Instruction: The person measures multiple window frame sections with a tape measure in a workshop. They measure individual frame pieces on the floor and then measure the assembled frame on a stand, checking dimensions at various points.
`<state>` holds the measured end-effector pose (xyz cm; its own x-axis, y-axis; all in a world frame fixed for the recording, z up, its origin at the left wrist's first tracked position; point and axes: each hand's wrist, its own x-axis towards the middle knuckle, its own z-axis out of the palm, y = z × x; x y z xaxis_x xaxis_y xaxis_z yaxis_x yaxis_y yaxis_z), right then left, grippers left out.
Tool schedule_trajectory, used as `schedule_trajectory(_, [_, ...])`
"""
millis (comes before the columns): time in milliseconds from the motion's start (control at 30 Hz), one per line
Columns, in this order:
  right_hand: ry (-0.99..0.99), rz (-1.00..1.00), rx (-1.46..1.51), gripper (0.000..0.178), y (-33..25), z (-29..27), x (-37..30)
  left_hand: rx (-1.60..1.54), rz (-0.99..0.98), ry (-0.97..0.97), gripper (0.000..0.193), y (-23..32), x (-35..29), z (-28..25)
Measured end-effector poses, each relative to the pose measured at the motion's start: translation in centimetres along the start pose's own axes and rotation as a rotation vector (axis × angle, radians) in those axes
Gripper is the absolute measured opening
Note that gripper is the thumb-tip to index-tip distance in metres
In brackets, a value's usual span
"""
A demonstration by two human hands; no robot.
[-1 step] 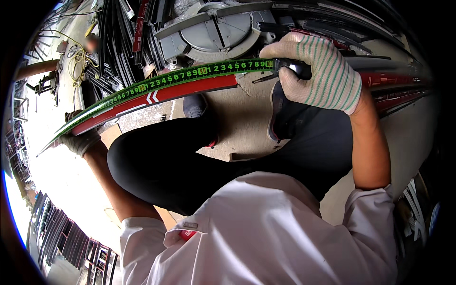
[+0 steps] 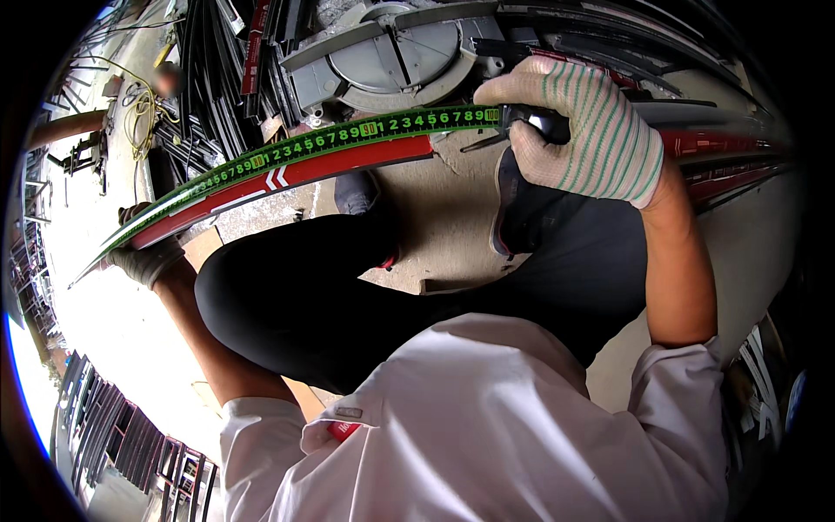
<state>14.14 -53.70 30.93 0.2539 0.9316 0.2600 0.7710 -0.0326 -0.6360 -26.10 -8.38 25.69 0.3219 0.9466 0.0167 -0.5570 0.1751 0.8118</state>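
Note:
My right hand (image 2: pixel 591 130), in a white glove with green stripes, is closed round the dark case of a tape measure (image 2: pixel 545 124). From the case a green tape blade (image 2: pixel 309 143) stretches out to the left in a bowed line. Just below the blade runs a long metal strip with a red face (image 2: pixel 348 160); its right end stops short of my right hand. At the far left, my gloved left hand (image 2: pixel 148 259) has its fingers wrapped round the strip, where strip and blade run together. Glare there hides whether it pinches the blade too.
Beyond the blade lies a round grey saw base (image 2: pixel 391 56). Dark metal profiles (image 2: pixel 213 78) are heaped to its left, and more red and black profiles (image 2: pixel 722 143) lie at the right. A yellow cable (image 2: pixel 139 122) coils on the floor. My shoes (image 2: pixel 357 191) stand beneath the strip.

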Motion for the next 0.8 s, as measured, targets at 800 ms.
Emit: schedule_trajectory(800, [-0.089,-0.109,-0.084,0.039,0.1,-0.2,0.6,-0.162,-0.088,-0.109,0.064,-0.4,-1.3,-1.8])
